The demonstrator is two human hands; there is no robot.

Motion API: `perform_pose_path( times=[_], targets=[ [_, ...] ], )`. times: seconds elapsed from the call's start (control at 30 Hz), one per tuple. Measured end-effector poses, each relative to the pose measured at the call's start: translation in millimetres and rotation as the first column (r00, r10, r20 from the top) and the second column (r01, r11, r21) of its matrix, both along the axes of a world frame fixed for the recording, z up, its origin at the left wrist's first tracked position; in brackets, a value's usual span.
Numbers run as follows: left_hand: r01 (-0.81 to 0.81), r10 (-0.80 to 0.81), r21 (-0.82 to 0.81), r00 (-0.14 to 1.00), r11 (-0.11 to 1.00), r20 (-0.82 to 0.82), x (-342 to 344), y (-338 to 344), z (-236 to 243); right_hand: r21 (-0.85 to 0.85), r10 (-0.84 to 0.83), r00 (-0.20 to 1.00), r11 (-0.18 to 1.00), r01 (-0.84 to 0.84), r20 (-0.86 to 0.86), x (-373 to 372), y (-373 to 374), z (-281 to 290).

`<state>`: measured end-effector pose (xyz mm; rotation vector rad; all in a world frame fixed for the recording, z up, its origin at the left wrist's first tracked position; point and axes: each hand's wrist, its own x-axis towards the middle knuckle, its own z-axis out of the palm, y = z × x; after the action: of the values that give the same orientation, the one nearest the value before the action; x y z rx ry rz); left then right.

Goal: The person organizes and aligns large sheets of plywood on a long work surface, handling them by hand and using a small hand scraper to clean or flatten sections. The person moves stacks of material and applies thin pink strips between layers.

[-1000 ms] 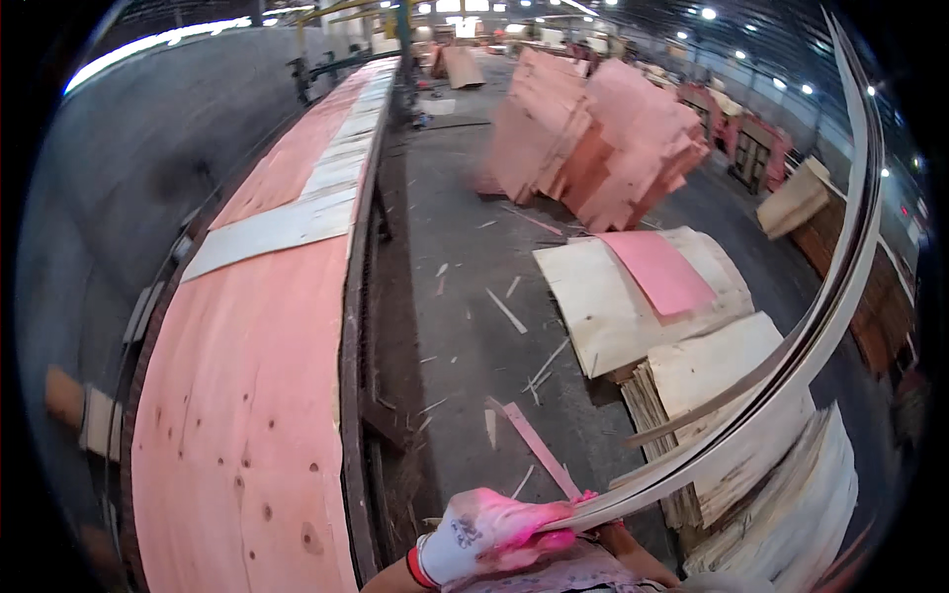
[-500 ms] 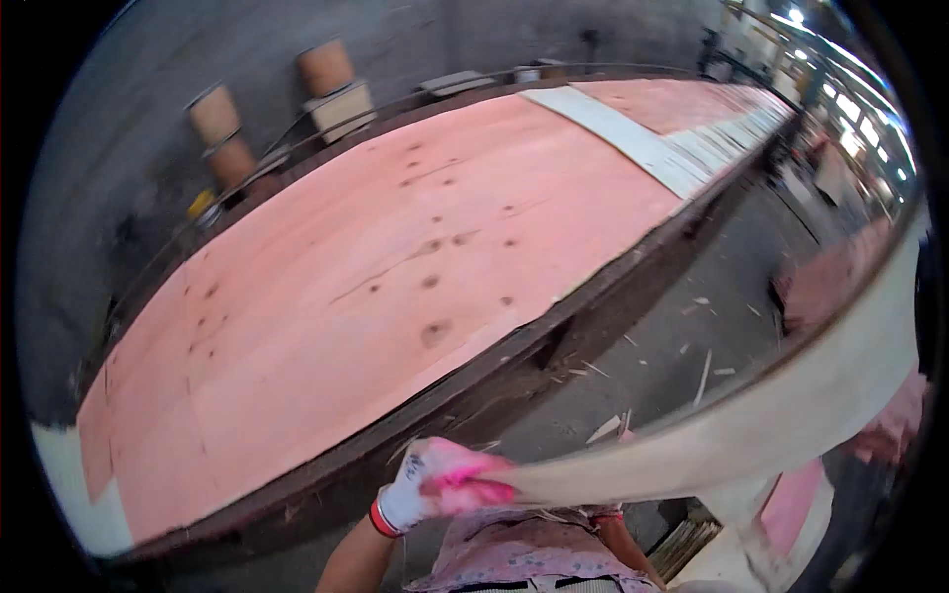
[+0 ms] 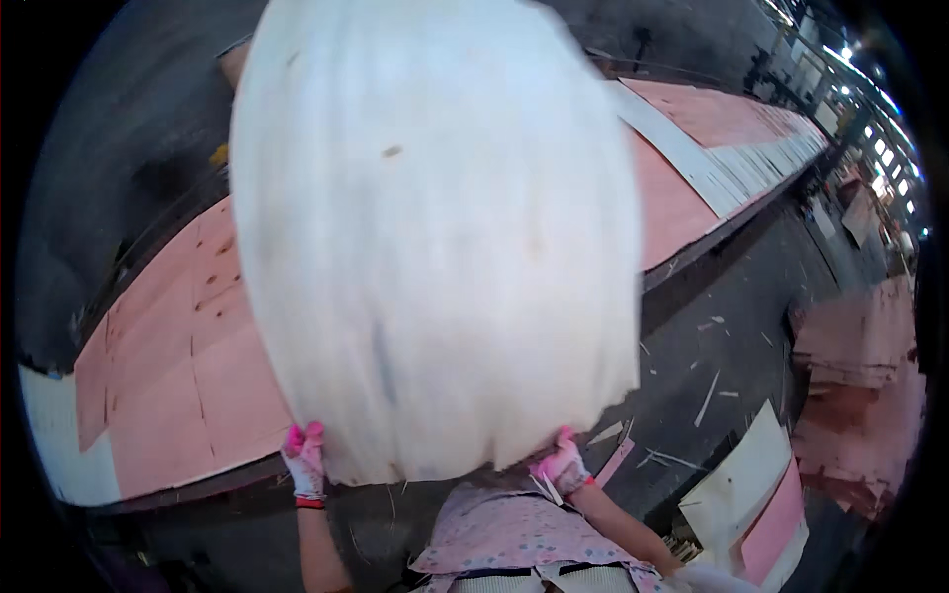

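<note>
A large, pale wood veneer sheet [image 3: 435, 237] fills the middle of the view, raised over a long bench covered in pink sheets [image 3: 173, 356]. My left hand [image 3: 304, 457], in a white glove with pink fingers and a red cuff, is closed on the sheet's lower left corner. My right hand [image 3: 560, 460], gloved the same way, grips the lower right edge. The sheet hides the middle of the bench. At the bench's far right part, white strips [image 3: 746, 168] lie among the pink sheets.
A pile of pink sheets [image 3: 855, 395] stands on the floor at the right. Near it lie pale sheets with a pink piece [image 3: 766, 524]. Scraps [image 3: 707, 400] litter the grey floor [image 3: 722, 296]. A dark wall [image 3: 109, 168] runs behind the bench.
I have turned to face the bench. The pale sheet, earlier seen edge-on at the right, is now swung up broadside in front of me, with my hands apart at its lower corners.
</note>
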<state>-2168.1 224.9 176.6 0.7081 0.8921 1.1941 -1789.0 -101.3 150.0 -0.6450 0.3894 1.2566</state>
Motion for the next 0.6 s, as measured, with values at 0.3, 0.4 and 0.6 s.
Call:
perform_pose_path(
  times=[0.3,0.4,0.6],
  targets=[
    [-0.224,0.270,0.198,0.364,0.954,-0.891,-56,59,-92,-0.430,0.406,0.913,0.829,-0.357,0.025,-9,67,-116],
    [-0.226,0.247,0.129,0.647,0.966,-0.721,-119,43,-131,-0.568,0.229,0.876,0.821,0.061,0.425,8,89,-59],
    [-0.245,0.223,-0.206,0.967,0.947,-0.126,-31,-26,-167,-0.643,0.649,0.224,0.527,0.556,0.727,151,89,-27]
  ],
)
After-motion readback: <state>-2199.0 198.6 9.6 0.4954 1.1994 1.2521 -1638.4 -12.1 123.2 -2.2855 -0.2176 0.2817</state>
